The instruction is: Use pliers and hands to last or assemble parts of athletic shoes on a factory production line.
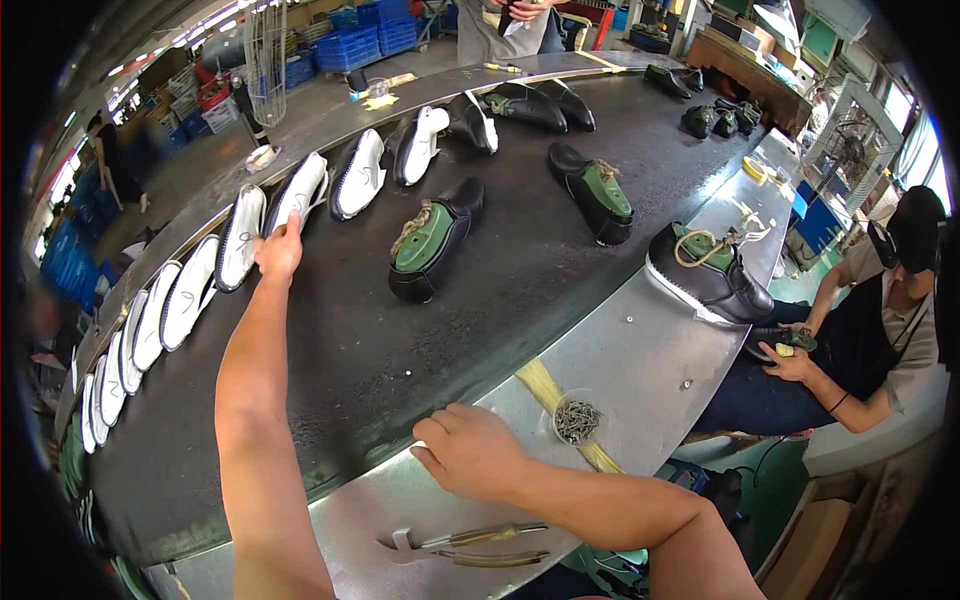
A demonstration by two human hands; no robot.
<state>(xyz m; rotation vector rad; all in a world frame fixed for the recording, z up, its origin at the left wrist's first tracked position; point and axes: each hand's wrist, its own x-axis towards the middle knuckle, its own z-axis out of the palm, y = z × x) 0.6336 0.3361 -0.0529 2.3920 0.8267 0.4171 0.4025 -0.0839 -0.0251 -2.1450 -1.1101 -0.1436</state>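
Observation:
My left hand (278, 250) reaches out to a row of shoes along the far left side of the dark belt. Its fingers close on the near end of a white-bottomed shoe (301, 190), with the index finger lying along the white face. Another white-bottomed shoe (240, 238) lies right beside the hand. My right hand (472, 452) rests over the belt's near edge by the metal ledge, fingers curled; a small white bit shows at the fingertips, too little to name. On the belt between the arms and the far row stands a black shoe on a green last (425, 240).
On the metal ledge (640, 370) are a tub of nails (577, 420), yellow strips (540, 385), hand tools (480, 537) and a black shoe with a white sole edge (710, 270). A seated co-worker (850, 330) holds a tool at right. Another person (510, 25) stands across the belt.

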